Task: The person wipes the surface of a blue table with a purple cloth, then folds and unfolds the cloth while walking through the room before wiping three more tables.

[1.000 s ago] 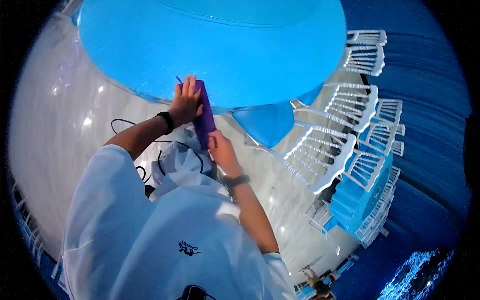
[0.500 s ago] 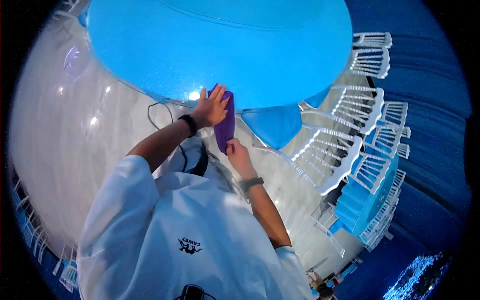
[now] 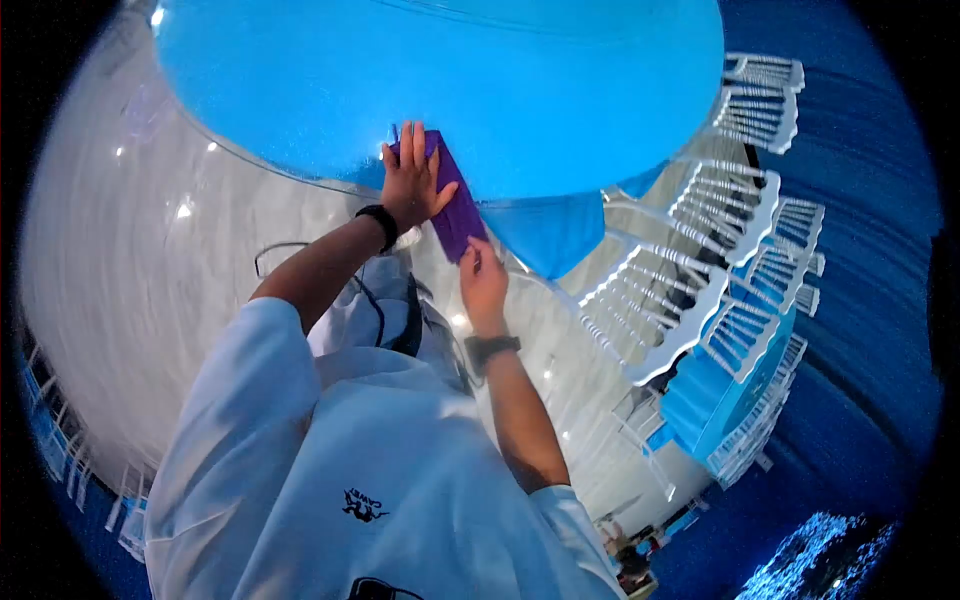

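A purple cloth point(image 3: 458, 205) lies partly on the blue round table point(image 3: 400, 60) and hangs over its near edge. My left hand point(image 3: 411, 185) rests flat on the cloth's upper end at the table edge, fingers spread. Below and to the right, my right hand point(image 3: 484, 285) pinches the cloth's lower corner between thumb and fingers, off the table. The cloth is stretched between the two hands. Each wrist has a dark band.
White chairs point(image 3: 665, 320) stand to the right of the table, beside a hanging blue cloth point(image 3: 550, 232). Another blue table point(image 3: 715, 390) with chairs is farther right. A dark cable point(image 3: 375, 300) hangs by my body over the pale, glossy floor point(image 3: 90, 300).
Both hands and the purple cloth have moved up in the view, the left hand farther onto the table. The cloth now looks wider and more slanted.
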`<state>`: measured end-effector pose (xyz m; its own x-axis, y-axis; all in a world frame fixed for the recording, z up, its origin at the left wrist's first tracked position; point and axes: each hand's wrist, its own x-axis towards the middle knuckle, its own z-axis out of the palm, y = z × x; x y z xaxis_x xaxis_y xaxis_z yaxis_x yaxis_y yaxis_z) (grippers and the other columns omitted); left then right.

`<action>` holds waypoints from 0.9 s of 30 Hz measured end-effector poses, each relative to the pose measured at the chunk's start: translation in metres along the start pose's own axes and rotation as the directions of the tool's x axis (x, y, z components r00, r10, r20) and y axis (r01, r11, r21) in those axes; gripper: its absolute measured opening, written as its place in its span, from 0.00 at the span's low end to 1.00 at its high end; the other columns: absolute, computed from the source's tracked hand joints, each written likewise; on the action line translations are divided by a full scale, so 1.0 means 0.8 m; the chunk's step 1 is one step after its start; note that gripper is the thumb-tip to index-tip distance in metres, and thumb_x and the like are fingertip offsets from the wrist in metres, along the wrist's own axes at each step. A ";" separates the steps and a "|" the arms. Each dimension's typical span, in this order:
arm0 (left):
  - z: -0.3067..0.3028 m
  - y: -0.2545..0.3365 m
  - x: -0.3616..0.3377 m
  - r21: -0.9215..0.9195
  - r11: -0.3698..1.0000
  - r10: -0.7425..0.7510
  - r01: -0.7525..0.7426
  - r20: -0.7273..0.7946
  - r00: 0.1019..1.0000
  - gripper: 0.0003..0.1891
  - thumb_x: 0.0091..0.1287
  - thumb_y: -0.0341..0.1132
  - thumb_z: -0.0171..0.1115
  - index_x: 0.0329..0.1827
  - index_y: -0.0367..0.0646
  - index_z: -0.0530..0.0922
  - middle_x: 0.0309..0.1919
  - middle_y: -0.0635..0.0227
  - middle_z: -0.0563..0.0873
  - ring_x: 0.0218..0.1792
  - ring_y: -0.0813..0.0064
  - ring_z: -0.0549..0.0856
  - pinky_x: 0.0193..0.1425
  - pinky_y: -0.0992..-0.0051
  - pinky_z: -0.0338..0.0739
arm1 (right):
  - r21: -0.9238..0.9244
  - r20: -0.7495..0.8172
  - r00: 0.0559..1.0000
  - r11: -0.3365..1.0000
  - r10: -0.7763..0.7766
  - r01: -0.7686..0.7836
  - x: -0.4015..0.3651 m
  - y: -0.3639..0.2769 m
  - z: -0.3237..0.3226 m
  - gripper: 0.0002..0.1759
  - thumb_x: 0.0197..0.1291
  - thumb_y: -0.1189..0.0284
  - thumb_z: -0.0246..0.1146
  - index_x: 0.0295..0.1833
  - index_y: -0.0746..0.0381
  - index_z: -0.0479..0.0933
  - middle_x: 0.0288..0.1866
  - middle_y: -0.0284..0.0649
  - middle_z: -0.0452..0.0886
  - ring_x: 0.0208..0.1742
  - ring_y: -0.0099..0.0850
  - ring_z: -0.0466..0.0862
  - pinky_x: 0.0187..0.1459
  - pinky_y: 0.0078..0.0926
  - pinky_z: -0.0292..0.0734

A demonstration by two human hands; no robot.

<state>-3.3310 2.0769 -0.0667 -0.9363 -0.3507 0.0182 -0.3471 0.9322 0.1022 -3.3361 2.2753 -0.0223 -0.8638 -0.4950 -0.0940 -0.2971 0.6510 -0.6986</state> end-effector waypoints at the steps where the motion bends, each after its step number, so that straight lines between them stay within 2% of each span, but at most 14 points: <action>1: 0.005 0.011 0.010 0.013 1.000 0.004 -0.004 -0.042 0.999 0.37 0.65 0.63 0.46 0.62 0.37 0.74 0.70 0.36 0.55 0.72 0.39 0.52 0.60 0.36 0.57 | -0.009 -0.021 0.999 0.999 -0.030 0.030 0.011 0.005 -0.010 0.10 0.61 0.73 0.58 0.47 0.60 0.77 0.39 0.49 0.83 0.37 0.48 0.83 0.37 0.40 0.78; 2: 0.009 0.021 0.019 0.026 1.000 0.012 -0.010 -0.084 0.996 0.37 0.66 0.63 0.46 0.62 0.35 0.73 0.69 0.32 0.56 0.71 0.36 0.54 0.59 0.35 0.59 | -0.020 -0.045 0.997 0.998 -0.059 0.058 0.022 0.010 -0.020 0.09 0.61 0.73 0.58 0.47 0.59 0.77 0.38 0.49 0.83 0.37 0.49 0.83 0.37 0.41 0.78; 3: 0.010 0.030 0.027 0.047 0.999 -0.023 0.024 -0.034 0.999 0.37 0.64 0.64 0.47 0.63 0.42 0.74 0.70 0.39 0.57 0.72 0.41 0.52 0.61 0.36 0.57 | -0.020 -0.063 0.998 0.999 -0.027 0.026 0.030 0.010 -0.030 0.09 0.61 0.73 0.58 0.47 0.59 0.77 0.38 0.49 0.83 0.37 0.49 0.83 0.37 0.41 0.78; 5: 0.005 0.043 0.049 0.066 0.998 0.011 -0.010 -0.011 1.000 0.36 0.64 0.64 0.48 0.62 0.42 0.75 0.70 0.39 0.58 0.72 0.41 0.53 0.61 0.36 0.57 | -0.137 -0.074 0.990 0.984 -0.123 0.112 0.051 0.011 -0.047 0.08 0.60 0.73 0.58 0.46 0.59 0.77 0.37 0.49 0.83 0.36 0.49 0.82 0.37 0.42 0.77; 8: -0.002 0.056 0.079 0.069 0.996 0.064 -0.064 0.002 0.998 0.36 0.63 0.64 0.49 0.62 0.42 0.75 0.69 0.41 0.61 0.71 0.43 0.56 0.60 0.37 0.59 | -0.164 -0.082 0.996 0.986 -0.046 0.033 0.064 0.044 -0.055 0.08 0.60 0.73 0.58 0.44 0.58 0.78 0.36 0.48 0.83 0.36 0.49 0.82 0.37 0.43 0.77; 10: -0.006 0.064 0.105 0.077 0.981 0.165 -0.176 0.138 0.977 0.39 0.67 0.64 0.43 0.68 0.38 0.67 0.72 0.40 0.53 0.73 0.42 0.51 0.63 0.36 0.57 | -0.159 -0.087 0.996 0.987 0.014 -0.028 0.067 0.053 -0.056 0.08 0.60 0.72 0.58 0.44 0.57 0.79 0.36 0.48 0.83 0.36 0.49 0.83 0.37 0.44 0.77; 14: 0.000 0.069 0.120 -0.006 0.984 0.178 -0.179 0.145 0.973 0.38 0.64 0.63 0.49 0.69 0.42 0.67 0.74 0.45 0.52 0.75 0.46 0.48 0.66 0.37 0.51 | -0.002 -0.167 0.973 0.986 0.162 -0.164 0.057 0.044 -0.044 0.08 0.60 0.72 0.60 0.44 0.60 0.79 0.34 0.50 0.83 0.36 0.47 0.84 0.37 0.39 0.78; 16: -0.013 0.067 0.097 -0.093 0.973 0.226 -0.210 0.216 0.950 0.39 0.66 0.62 0.48 0.70 0.40 0.64 0.75 0.47 0.48 0.76 0.48 0.45 0.67 0.37 0.51 | 0.369 -0.046 0.928 0.869 0.369 -0.328 0.027 0.043 -0.020 0.07 0.60 0.72 0.60 0.43 0.59 0.79 0.33 0.50 0.82 0.36 0.48 0.83 0.36 0.40 0.77; 18: -0.015 0.072 0.065 -0.023 0.968 0.246 -0.248 0.234 0.940 0.39 0.67 0.62 0.47 0.71 0.39 0.62 0.75 0.47 0.47 0.76 0.47 0.43 0.66 0.37 0.52 | 0.073 -0.083 0.980 0.982 0.182 -0.176 -0.012 0.027 -0.018 0.07 0.60 0.70 0.60 0.42 0.58 0.79 0.33 0.50 0.82 0.36 0.48 0.83 0.36 0.40 0.77; 20: -0.021 0.078 0.052 0.012 0.949 0.299 -0.315 0.287 0.910 0.40 0.66 0.63 0.47 0.71 0.39 0.61 0.75 0.46 0.47 0.76 0.46 0.44 0.67 0.38 0.49 | 0.126 -0.173 0.933 0.947 0.315 -0.296 -0.049 0.026 0.000 0.08 0.61 0.67 0.59 0.42 0.58 0.79 0.33 0.50 0.82 0.37 0.48 0.83 0.37 0.41 0.77; 22: -0.010 0.087 0.060 0.005 0.943 0.316 -0.332 0.296 0.902 0.41 0.65 0.63 0.49 0.71 0.37 0.62 0.74 0.44 0.49 0.75 0.47 0.46 0.68 0.39 0.48 | 0.181 -0.299 0.912 0.955 0.279 -0.233 -0.044 0.034 -0.014 0.08 0.62 0.67 0.59 0.41 0.58 0.79 0.33 0.49 0.82 0.37 0.47 0.83 0.38 0.41 0.78; 24: -0.004 0.101 0.079 0.057 0.913 0.374 -0.404 0.283 0.883 0.44 0.64 0.63 0.49 0.72 0.35 0.58 0.74 0.43 0.49 0.75 0.46 0.46 0.68 0.39 0.48 | 0.089 -0.148 0.953 0.963 0.266 -0.255 -0.041 0.036 -0.034 0.11 0.63 0.69 0.56 0.49 0.59 0.75 0.36 0.52 0.82 0.38 0.50 0.82 0.39 0.47 0.78; 26: -0.062 0.142 0.105 0.049 0.933 0.293 -0.357 0.473 0.831 0.43 0.66 0.64 0.43 0.74 0.37 0.57 0.74 0.44 0.47 0.75 0.46 0.43 0.67 0.37 0.50 | 0.174 -0.275 0.927 0.961 0.255 -0.213 -0.017 0.026 -0.054 0.11 0.62 0.70 0.56 0.48 0.60 0.75 0.37 0.52 0.82 0.37 0.50 0.82 0.39 0.46 0.78; 27: -0.025 0.150 0.115 0.085 0.921 0.319 -0.380 0.398 0.860 0.43 0.67 0.65 0.41 0.74 0.38 0.57 0.75 0.44 0.47 0.76 0.46 0.42 0.67 0.36 0.51 | 0.158 -0.342 0.912 0.971 0.224 -0.180 -0.005 0.032 -0.061 0.10 0.62 0.70 0.57 0.47 0.61 0.76 0.37 0.52 0.82 0.37 0.51 0.82 0.39 0.46 0.78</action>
<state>-3.4579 2.1548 -0.0329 -0.9372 0.0308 -0.3474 0.0319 0.9995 0.0028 -3.3602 2.3225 -0.0053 -0.9941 -0.1087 0.0003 -0.0692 0.6302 -0.7734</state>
